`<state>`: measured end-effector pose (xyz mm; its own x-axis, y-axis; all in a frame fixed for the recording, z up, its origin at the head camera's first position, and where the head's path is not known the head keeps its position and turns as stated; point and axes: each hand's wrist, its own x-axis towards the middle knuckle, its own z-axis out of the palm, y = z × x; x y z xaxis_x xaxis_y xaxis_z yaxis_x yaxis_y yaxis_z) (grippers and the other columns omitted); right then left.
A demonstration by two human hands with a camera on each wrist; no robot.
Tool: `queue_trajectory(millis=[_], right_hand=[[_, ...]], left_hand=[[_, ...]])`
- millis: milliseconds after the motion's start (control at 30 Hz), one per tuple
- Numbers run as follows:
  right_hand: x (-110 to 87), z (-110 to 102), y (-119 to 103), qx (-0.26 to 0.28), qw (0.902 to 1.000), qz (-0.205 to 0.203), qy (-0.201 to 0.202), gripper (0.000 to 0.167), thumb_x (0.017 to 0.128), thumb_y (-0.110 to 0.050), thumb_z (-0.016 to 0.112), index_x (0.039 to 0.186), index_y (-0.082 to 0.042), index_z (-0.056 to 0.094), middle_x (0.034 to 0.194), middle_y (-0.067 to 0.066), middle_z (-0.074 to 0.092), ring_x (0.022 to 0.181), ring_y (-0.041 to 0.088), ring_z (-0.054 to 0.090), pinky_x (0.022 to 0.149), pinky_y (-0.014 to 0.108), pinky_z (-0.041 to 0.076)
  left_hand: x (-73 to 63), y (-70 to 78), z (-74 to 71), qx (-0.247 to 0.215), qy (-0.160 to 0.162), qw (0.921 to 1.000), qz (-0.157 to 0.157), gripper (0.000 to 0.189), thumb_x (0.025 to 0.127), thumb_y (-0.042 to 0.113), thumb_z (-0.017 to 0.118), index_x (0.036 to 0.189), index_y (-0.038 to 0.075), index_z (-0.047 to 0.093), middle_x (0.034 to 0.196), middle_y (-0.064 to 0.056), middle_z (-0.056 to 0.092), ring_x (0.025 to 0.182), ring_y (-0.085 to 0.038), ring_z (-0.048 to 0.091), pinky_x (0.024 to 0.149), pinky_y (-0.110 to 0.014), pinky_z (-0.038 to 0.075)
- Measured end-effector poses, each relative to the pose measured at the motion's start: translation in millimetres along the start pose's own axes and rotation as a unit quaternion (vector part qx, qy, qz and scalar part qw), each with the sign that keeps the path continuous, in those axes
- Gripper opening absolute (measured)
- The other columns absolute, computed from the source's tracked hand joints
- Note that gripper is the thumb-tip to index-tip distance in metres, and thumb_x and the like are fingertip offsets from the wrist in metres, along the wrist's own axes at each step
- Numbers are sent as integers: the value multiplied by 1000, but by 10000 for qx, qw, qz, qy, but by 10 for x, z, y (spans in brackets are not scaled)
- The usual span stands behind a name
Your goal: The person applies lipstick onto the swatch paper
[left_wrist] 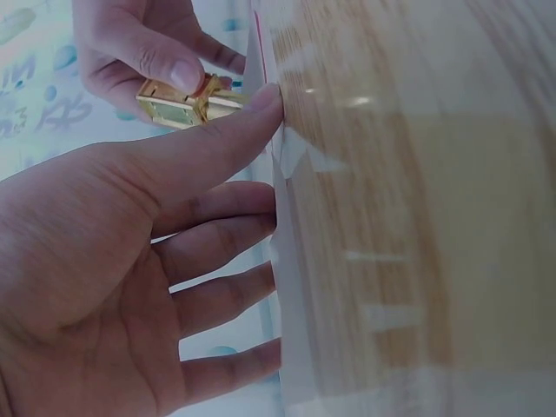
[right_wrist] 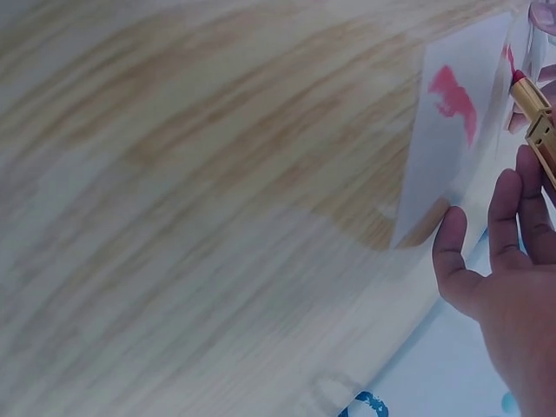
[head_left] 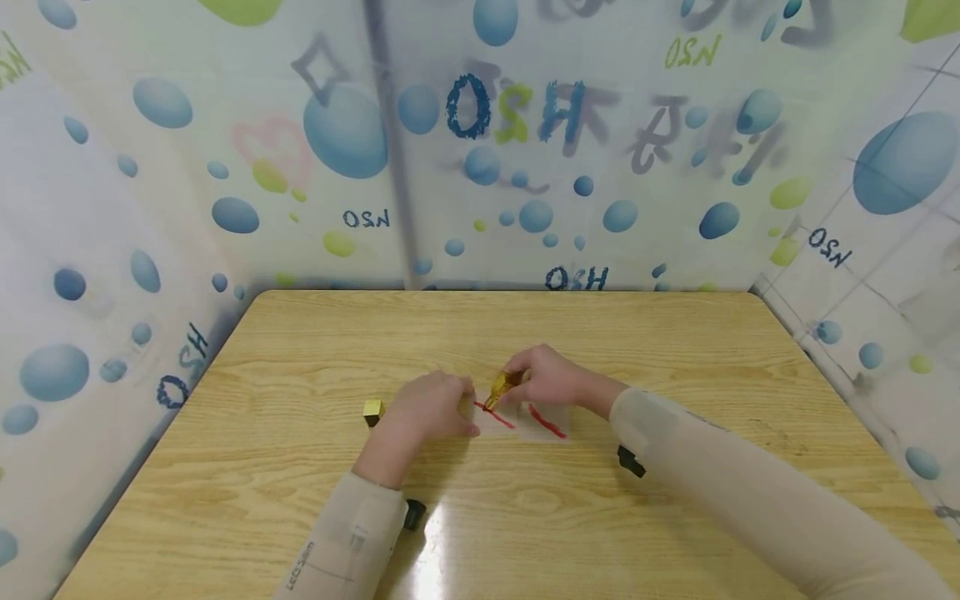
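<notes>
My right hand (head_left: 551, 377) pinches a gold lipstick (head_left: 497, 387) between thumb and fingers. Its red tip (right_wrist: 519, 76) meets a red line on a small white paper (head_left: 489, 425). My left hand (head_left: 431, 404) lies at the left edge of that paper, fingertips down and spread; in the left wrist view its thumb (left_wrist: 221, 139) presses at the edge, fingers fairly straight. Just right of it is a second white paper (right_wrist: 426, 165) bearing a thick red stroke (head_left: 547, 421), under my right hand's wrist side.
A small gold cap-like block with a dark lower face (head_left: 372, 412) stands on the wooden table (head_left: 300, 350) left of my left hand. A black piece shows beside each sleeve (head_left: 352, 525). Behind the table hangs a curtain-like wall (head_left: 420, 225) with blue bubbles.
</notes>
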<state>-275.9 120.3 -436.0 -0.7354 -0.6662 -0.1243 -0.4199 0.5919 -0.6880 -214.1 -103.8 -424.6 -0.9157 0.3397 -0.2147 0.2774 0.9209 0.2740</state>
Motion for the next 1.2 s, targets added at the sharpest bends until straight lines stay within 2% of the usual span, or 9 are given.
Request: queue_trajectory(millis=[233, 533, 933, 1067, 1200], right_hand=[[-95, -23, 17, -15, 10000, -29, -29, 8, 94, -22, 84, 97, -15, 80, 95, -2, 75, 84, 13, 59, 77, 28, 52], [-166, -40, 49, -40, 9999, -27, -163, 9, 94, -24, 84, 100, -18, 80, 97, -4, 75, 86, 13, 62, 80, 29, 54], [-287, -110, 66, 323, 9994, -92, -91, 9, 93, -24, 83, 99, -18, 81, 104, -1, 75, 90, 15, 63, 83, 31, 57], [-342, -168, 110, 331, 9994, -103, 7, 13, 94, -24, 82, 105, -16, 81, 107, 0, 77, 95, 16, 65, 89, 35, 59], [-393, -224, 148, 609, 9980, 47, 131, 29, 97, -24, 79, 123, -12, 77, 116, 2, 76, 106, 17, 68, 99, 43, 59]], left_hand=[[4, -10, 14, 63, 36, 10000, 46, 38, 85, 41, 91, 112, 22, 73, 110, 0, 76, 99, -22, 70, 89, -46, 59], [-13, -10, 16, -27, 57, 10000, 2, 42, 85, 42, 91, 116, 20, 74, 114, -1, 77, 101, -22, 70, 90, -46, 59], [-9, -4, 28, 62, 76, 9999, 25, 42, 85, 42, 91, 116, 19, 74, 114, -2, 76, 104, -24, 70, 92, -47, 58], [-1, -3, 28, 138, 80, 9999, 45, 43, 84, 42, 91, 117, 19, 74, 116, -2, 77, 107, -25, 70, 95, -48, 58], [6, 6, 17, 242, 61, 9997, 51, 47, 85, 43, 90, 121, 18, 74, 118, -2, 77, 108, -25, 70, 95, -48, 58]])
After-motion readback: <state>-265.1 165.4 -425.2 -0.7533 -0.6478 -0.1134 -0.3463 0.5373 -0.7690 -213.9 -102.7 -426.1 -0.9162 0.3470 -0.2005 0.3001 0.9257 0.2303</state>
